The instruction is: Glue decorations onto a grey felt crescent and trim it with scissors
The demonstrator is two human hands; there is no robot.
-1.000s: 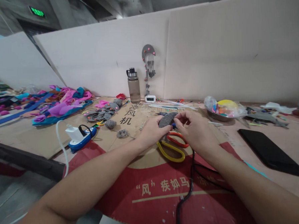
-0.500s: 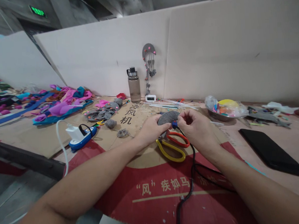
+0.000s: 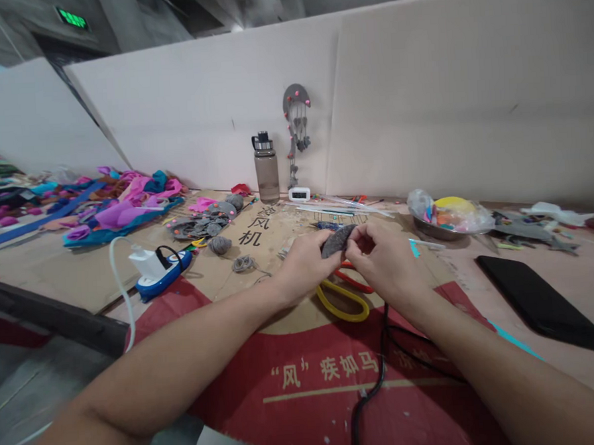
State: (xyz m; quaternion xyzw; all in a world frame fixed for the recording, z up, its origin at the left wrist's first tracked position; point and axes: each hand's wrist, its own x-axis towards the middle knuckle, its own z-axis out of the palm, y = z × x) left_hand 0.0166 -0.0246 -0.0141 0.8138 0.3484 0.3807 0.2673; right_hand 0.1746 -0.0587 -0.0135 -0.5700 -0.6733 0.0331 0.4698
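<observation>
Between my hands, above the cardboard, is a grey felt piece (image 3: 334, 244), partly covered by fingers. My left hand (image 3: 299, 267) is closed on its left side, thumb along the near edge. At the right edge of the felt, my right hand (image 3: 389, 263) pinches with thumb and forefinger; anything small inside that pinch is hidden. Below the hands lie scissors (image 3: 346, 315) with one yellow and one red handle, their blades out of sight. To the left, loose grey yarn (image 3: 243, 264) and a small yarn ball (image 3: 219, 245) rest on the cardboard.
A black cable (image 3: 379, 377) runs toward me. Left stands a blue power strip (image 3: 165, 282) with a white charger. A bottle (image 3: 266, 174), small clock (image 3: 299, 195) and grey moon ornament (image 3: 293, 103) are at the back. Right are a metal bowl (image 3: 439, 229) and black phone (image 3: 543, 302).
The felt piece has been turned and tilted more upright. My right hand has shifted slightly left and down, closer to my left hand. The blue-tipped end of the black cable is now covered.
</observation>
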